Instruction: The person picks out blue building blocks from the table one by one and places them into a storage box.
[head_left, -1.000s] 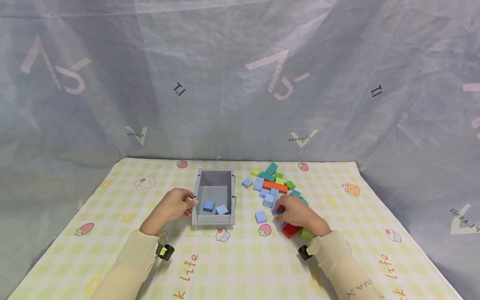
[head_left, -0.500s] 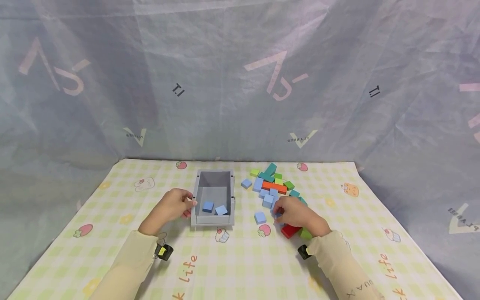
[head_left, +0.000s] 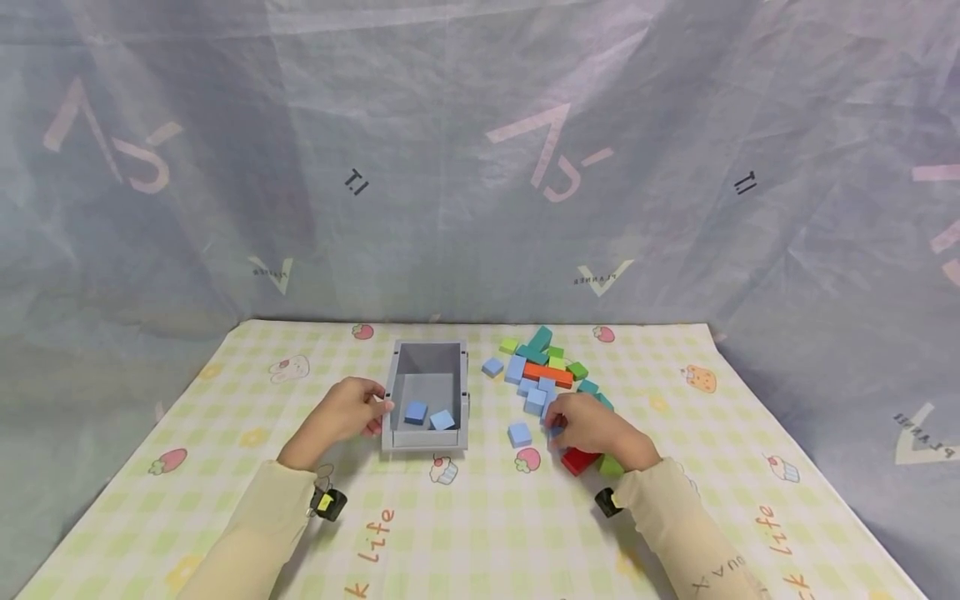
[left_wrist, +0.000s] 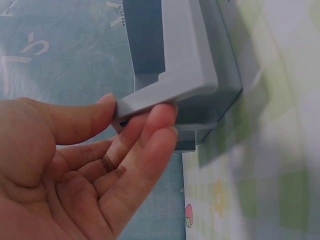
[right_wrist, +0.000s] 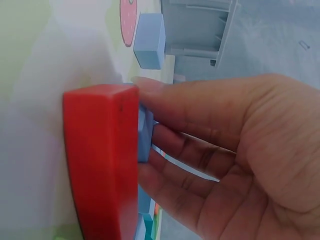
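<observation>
Grey, smooth-walled and rectangular, the bin (head_left: pixel 429 387) stands near the checked tablecloth's (head_left: pixel 465 542) back edge, left of centre, two blue blocks (head_left: pixel 416 412) inside by its front wall. The left hand (head_left: pixel 350 411) pinches its left rim. Cloth shows between it and the sharp-edged mixed blocks (head_left: pixel 547 374), where the right hand (head_left: pixel 592 423) pinches a blue block (right_wrist: pixel 144 135) beside a glossy red bar (right_wrist: pixel 100 155).
</observation>
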